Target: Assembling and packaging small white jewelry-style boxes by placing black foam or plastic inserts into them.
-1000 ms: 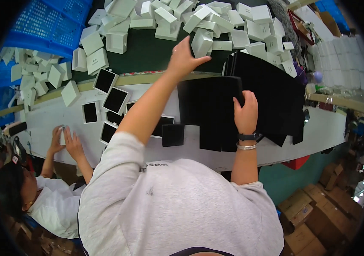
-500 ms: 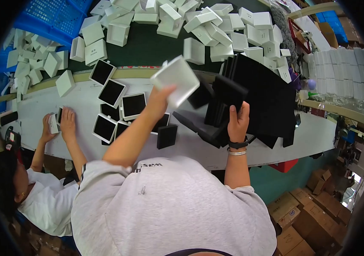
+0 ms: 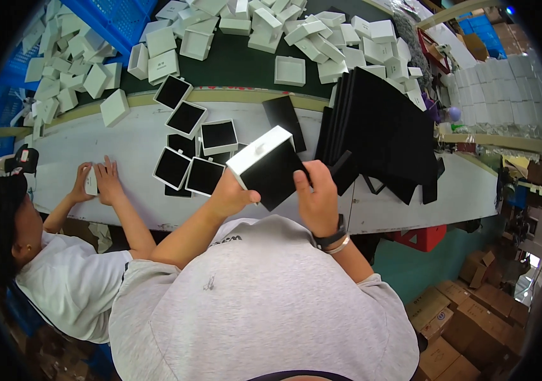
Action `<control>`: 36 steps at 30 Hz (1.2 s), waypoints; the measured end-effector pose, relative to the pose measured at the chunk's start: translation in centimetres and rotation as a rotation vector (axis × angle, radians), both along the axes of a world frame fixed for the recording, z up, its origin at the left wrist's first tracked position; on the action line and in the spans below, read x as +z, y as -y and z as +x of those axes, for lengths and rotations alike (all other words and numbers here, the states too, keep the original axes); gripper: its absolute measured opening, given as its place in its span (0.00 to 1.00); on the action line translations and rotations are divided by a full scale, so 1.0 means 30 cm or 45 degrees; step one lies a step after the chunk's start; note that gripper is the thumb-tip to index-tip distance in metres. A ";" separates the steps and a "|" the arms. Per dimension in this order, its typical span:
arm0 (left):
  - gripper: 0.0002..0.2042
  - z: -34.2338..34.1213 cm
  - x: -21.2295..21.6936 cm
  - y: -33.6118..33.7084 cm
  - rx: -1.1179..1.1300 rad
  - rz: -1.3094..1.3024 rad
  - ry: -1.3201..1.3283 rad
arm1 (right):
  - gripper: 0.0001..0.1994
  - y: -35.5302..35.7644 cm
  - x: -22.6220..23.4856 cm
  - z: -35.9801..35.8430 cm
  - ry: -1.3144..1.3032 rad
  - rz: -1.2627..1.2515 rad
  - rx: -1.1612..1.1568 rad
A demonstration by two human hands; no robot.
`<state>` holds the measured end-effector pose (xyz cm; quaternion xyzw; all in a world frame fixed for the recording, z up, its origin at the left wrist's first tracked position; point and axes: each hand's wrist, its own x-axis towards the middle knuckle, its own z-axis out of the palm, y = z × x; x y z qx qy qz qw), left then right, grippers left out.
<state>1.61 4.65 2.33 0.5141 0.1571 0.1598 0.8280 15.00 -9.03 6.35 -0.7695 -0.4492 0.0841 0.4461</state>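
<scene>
My left hand [image 3: 231, 194] grips a small white box [image 3: 259, 151] from its left side, tilted above the table. A square black pad, which looks like foam, [image 3: 272, 176] covers the box's open face; how deep it sits I cannot tell. The fingers of my right hand [image 3: 319, 195] are bent against the pad's right edge, thumb and fingertips on it. Left of my hands lie several white boxes with black inside [image 3: 219, 136]. To the right stands a stack of large black sheets [image 3: 385, 127], with a loose black piece [image 3: 284, 117] beside it.
Many white boxes [image 3: 264, 32] pile up on the dark green surface beyond the table's raised edge. A blue crate [image 3: 115, 22] stands at the far left. On the left, a co-worker's hands [image 3: 103, 181] hold a small white box. Cardboard cartons [image 3: 474, 324] fill the lower right.
My hands have come together in front of my chest. The white box has come nearer, and the black pad from my right hand now lies at its open face.
</scene>
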 end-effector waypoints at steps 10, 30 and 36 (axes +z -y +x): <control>0.33 -0.022 -0.035 0.209 0.353 -0.266 0.108 | 0.10 -0.022 -0.076 -0.132 -0.107 0.222 -0.411; 0.23 -0.075 0.075 0.172 0.257 -0.489 0.042 | 0.32 0.041 -0.044 -0.110 -1.661 0.420 0.142; 0.32 -0.131 0.094 0.106 -0.042 0.206 -0.359 | 0.32 0.076 -0.101 -0.106 -1.377 0.079 0.342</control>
